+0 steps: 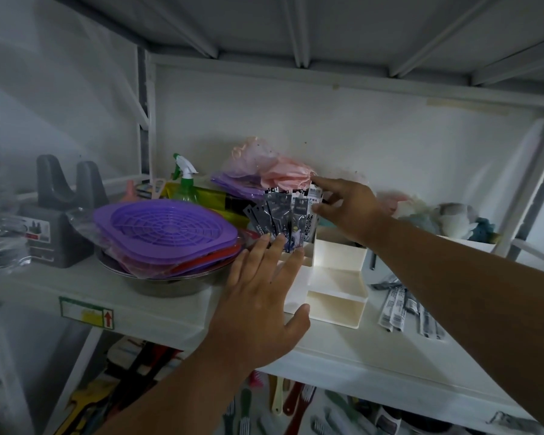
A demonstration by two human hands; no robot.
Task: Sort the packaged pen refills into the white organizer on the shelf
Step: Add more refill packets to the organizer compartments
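**Both hands at the organizer on the shelf**

In the head view, a white plastic desk organizer [336,290] with stepped open compartments stood on the white metal shelf [157,306]. A fan of dark, glossy packaged pen refills [280,215] stood upright in its rear left compartment, leaning toward the left. The left hand [264,296] lay flat and open against the organizer's left front, fingers spread, fingertips touching the lower ends of the packets and the thumb resting on the organizer's front edge; it gripped nothing. The right hand [346,205] reached in from the right, its index finger and thumb pinched on the top of the rightmost, white-labelled packet [314,204]. More flat refill packets [402,306] lay loose on the shelf just right of the organizer. To the left, a stack of purple plastic strainer trays [167,230] sat in a steel bowl [167,285], with a green spray bottle [184,183] behind it and a grey plastic holder [60,215] further left. Pink plastic bags [274,167] lay behind the refills.
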